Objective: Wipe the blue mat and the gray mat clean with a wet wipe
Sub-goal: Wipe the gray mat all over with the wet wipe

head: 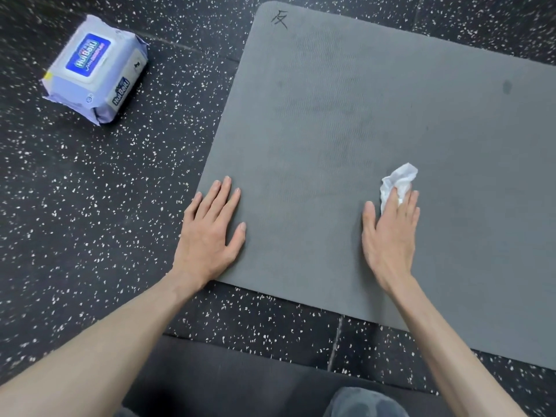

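The right hand (389, 236) pressed a crumpled white wet wipe (397, 182) flat-fingered onto the flat gray foam mat (376, 100), the wipe partly hidden beneath its fingers. The left hand (210, 233) lay flat, grip wide, on the mat's near-left corner. The mat's right end was cut off.

Wipe pack (95, 67) lies on floor (90, 191), left of mat (361, 100).

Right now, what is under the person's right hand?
A crumpled white wet wipe lies under the right hand, pressed flat-fingered onto the gray mat. Part of the wipe pokes out beyond the fingers; the part beneath the hand is hidden.
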